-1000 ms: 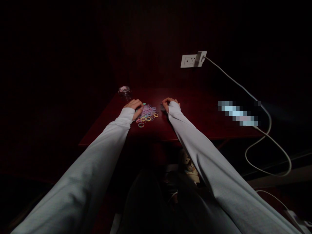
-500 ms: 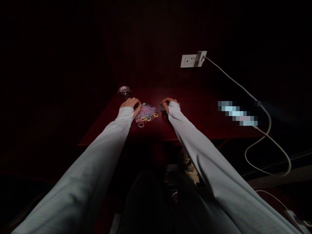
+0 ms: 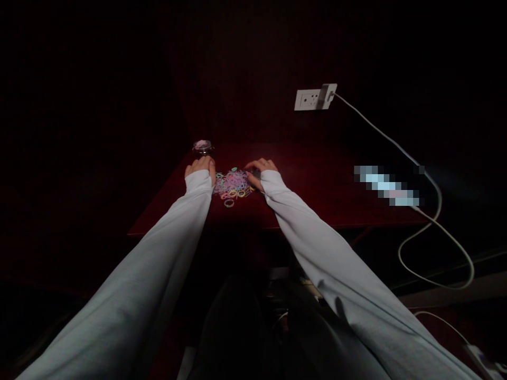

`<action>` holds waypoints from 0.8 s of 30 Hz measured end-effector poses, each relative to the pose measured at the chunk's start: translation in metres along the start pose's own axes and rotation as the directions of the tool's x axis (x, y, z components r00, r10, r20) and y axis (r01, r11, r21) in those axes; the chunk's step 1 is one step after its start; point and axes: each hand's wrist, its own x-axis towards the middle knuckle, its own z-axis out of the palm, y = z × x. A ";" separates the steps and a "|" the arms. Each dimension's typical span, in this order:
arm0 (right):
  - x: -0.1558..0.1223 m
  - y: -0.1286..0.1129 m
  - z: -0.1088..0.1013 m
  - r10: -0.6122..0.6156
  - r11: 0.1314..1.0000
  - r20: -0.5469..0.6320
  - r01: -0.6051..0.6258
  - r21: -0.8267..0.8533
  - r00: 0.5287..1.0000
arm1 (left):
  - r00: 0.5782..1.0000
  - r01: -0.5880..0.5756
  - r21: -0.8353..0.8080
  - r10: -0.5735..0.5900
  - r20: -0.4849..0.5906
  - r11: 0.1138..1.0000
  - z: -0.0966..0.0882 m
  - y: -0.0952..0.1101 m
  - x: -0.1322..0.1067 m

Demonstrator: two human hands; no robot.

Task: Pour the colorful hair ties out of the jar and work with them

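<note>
A pile of several small coloured rubber rings (image 3: 233, 184) lies on a dark red table (image 3: 317, 195). My left hand (image 3: 201, 167) rests at the pile's left edge, just below a small clear jar (image 3: 202, 147), with its fingers curled. My right hand (image 3: 258, 171) lies on the pile's right side, fingers reaching leftward over the rings. Both arms wear pale long sleeves. The scene is very dark, so what the fingers hold is hard to make out.
A white wall socket (image 3: 307, 99) with a plugged-in charger (image 3: 328, 95) sits on the back wall. Its white cable (image 3: 435, 221) loops down past the table's right end. A blurred bright object (image 3: 390, 186) lies on the table's right part.
My left hand moved left and away from the pile toward the jar. My right hand moved left onto the right side of the pile.
</note>
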 end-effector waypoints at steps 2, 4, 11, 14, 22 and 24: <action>-0.004 -0.014 0.007 -0.088 0.996 0.038 0.089 -0.017 0.995 | 1.000 -0.011 -0.014 0.011 0.001 1.000 -0.001 0.003 0.000; -0.007 -0.027 0.013 -0.178 0.983 0.096 0.182 -0.034 0.979 | 1.000 -0.018 -0.016 0.018 0.024 1.000 -0.005 0.007 -0.001; -0.007 -0.031 0.029 -0.287 0.956 0.195 0.294 -0.006 0.938 | 0.973 0.087 0.173 -0.121 0.198 0.981 -0.031 0.038 -0.003; -0.002 -0.019 0.038 -0.257 0.966 0.166 0.249 0.068 0.952 | 0.966 0.090 0.163 -0.125 0.225 0.983 -0.035 0.041 -0.003; 0.008 -0.002 0.052 -0.179 0.956 0.060 0.160 0.246 0.982 | 0.965 0.034 0.101 -0.059 0.255 0.994 -0.029 0.032 -0.001; 0.011 0.000 0.052 -0.148 0.956 0.042 0.132 0.261 0.988 | 0.964 0.033 0.094 -0.056 0.258 0.995 -0.028 0.030 -0.001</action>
